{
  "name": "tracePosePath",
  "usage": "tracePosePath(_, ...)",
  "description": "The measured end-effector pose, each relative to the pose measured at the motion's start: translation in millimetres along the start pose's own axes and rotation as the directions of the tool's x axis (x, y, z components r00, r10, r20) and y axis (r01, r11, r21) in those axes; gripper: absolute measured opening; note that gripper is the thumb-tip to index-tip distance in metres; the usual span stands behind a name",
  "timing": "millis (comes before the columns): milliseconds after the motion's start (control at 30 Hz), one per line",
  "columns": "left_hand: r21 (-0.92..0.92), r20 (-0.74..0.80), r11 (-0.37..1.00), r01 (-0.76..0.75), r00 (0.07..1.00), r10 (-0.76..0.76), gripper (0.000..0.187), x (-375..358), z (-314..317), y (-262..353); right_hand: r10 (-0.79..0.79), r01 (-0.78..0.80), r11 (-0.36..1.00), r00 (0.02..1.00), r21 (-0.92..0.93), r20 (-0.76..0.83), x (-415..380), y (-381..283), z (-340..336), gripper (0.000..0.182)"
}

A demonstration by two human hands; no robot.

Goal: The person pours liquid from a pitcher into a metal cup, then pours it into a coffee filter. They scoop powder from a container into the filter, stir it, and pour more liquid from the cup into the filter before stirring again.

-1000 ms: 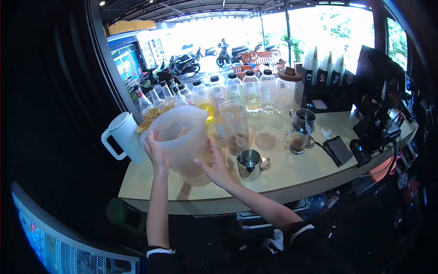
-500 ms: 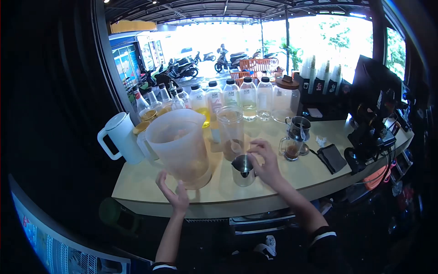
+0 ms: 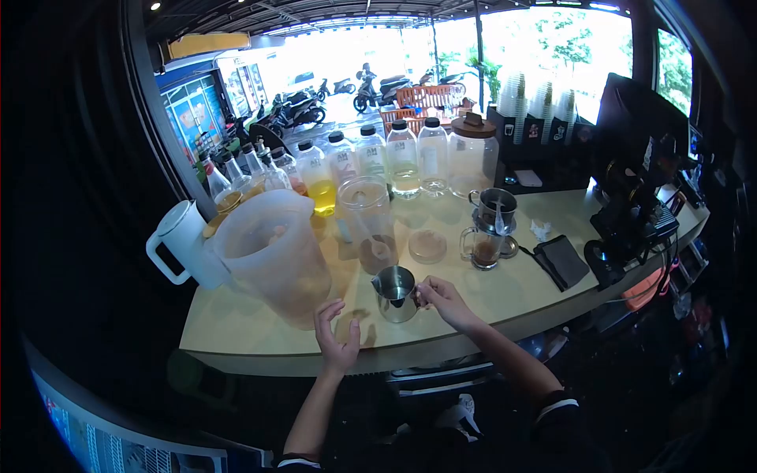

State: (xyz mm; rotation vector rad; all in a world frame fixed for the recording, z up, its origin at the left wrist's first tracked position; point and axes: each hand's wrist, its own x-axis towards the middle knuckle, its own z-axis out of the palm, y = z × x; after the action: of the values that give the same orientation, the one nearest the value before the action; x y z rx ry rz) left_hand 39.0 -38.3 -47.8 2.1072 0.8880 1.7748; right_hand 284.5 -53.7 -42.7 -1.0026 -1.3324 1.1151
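Since the earlier frame the right hand [image 3: 443, 297] has dropped to pinch the handle of the steel pitcher [image 3: 395, 293], which stands on the surface [image 3: 505, 296]; the left hand [image 3: 337, 337] hovers open at 7 o'clock of it. The big plastic jug [image 3: 272, 252] stands near at 10 o'clock; a careless lift could knock it.

The person has two bare arms and two bare hands. The left hand [image 3: 337, 340] and the right hand [image 3: 443, 299] wear no gloves, rings or watch that can be seen. The sleeves are short and dark, almost black. Each sleeve ends in a thin white band near the bottom of the view. The rest of the top looks dark too.
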Motion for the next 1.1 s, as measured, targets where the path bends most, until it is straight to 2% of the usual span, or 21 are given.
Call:
tracePosePath(167, -0.110, -0.009, 0.992, 0.068, 0.998, -0.070, 0.038, 14, 37, 4, -0.075, 0.083, 0.992, 0.994, 0.100, -0.075, -11, 10, -26, 0.027)
tracePosePath(233, -0.238, -0.027, 0.964, 0.120, 0.991, -0.130, 0.038, 25, 57, 12, -0.095, 0.109, 0.980, 0.992, 0.166, -0.086, -22, 2, -45, 0.022)
tracePosePath(300, -0.299, -0.008, 0.947, 0.116, 0.992, -0.124, 0.038, 37, 82, 23, -0.088, 0.106, 0.977, 0.991, 0.186, -0.099, -33, -7, -72, 0.018)
tracePosePath(367, -0.362, 0.006, 0.926, 0.106, 0.994, -0.111, 0.039, 49, 111, 30, -0.068, 0.106, 0.946, 0.989, 0.307, -0.130, -45, -24, -99, 0.015)
tracePosePath(433, -0.464, 0.053, 0.863, 0.201, 0.978, -0.199, 0.041, 60, 146, 30, -0.050, 0.094, 0.957, 0.986, 0.276, -0.162, -56, -41, -128, 0.018)
tracePosePath(467, -0.468, 0.073, 0.860, 0.205, 0.978, -0.193, 0.044, 67, 163, 30, -0.032, 0.081, 0.967, 0.979, 0.240, -0.201, -60, -48, -144, 0.017)
tracePosePath(533, -0.491, 0.078, 0.853, 0.175, 0.984, -0.157, 0.045, 83, 195, 39, -0.006, 0.069, 0.972, 0.962, 0.225, -0.272, -69, -78, -165, 0.015)
tracePosePath(633, -0.488, 0.099, 0.858, 0.159, 0.987, -0.126, 0.045, 107, 228, 52, -0.013, 0.075, 0.974, 0.961, 0.215, -0.275, -76, -100, -209, 0.014)
tracePosePath(667, -0.517, 0.088, 0.848, 0.117, 0.993, -0.083, 0.044, 114, 238, 49, 0.029, 0.044, 0.972, 0.952, 0.230, -0.305, -76, -114, -216, 0.013)
tracePosePath(700, -0.546, 0.074, 0.835, 0.073, 0.997, -0.039, 0.043, 122, 245, 47, -0.012, 0.085, 0.965, 0.959, 0.247, -0.283, -72, -120, -228, 0.013)
tracePosePath(767, -0.482, 0.042, 0.874, 0.055, 0.998, -0.040, 0.038, 136, 253, 46, -0.020, 0.094, 0.969, 0.952, 0.227, -0.307, -65, -140, -241, 0.015)
tracePosePath(833, -0.499, 0.142, 0.841, 0.206, 0.978, -0.156, 0.037, 149, 255, 46, -0.039, 0.093, 0.982, 0.953, 0.167, -0.300, -54, -148, -259, 0.017)
tracePosePath(900, -0.543, 0.160, 0.806, 0.234, 0.972, -0.175, 0.038, 154, 260, 40, -0.064, 0.099, 0.989, 0.955, 0.107, -0.291, -40, -154, -272, 0.018)
tracePosePath(967, -0.610, 0.160, 0.765, 0.207, 0.978, -0.137, 0.040, 152, 263, 33, -0.143, 0.178, 0.979, 0.949, 0.101, -0.280, -23, -158, -279, 0.020)
tracePosePath(1000, -0.623, 0.125, 0.768, 0.148, 0.988, -0.089, 0.044, 147, 265, 28, -0.119, 0.160, 0.980, 0.948, 0.118, -0.295, -19, -169, -273, 0.020)
tracePosePath(1100, -0.544, 0.036, 0.838, 0.041, 0.999, -0.025, 0.063, 130, 264, 27, -0.188, 0.210, 0.975, 0.955, 0.076, -0.231, 3, -168, -283, 0.020)
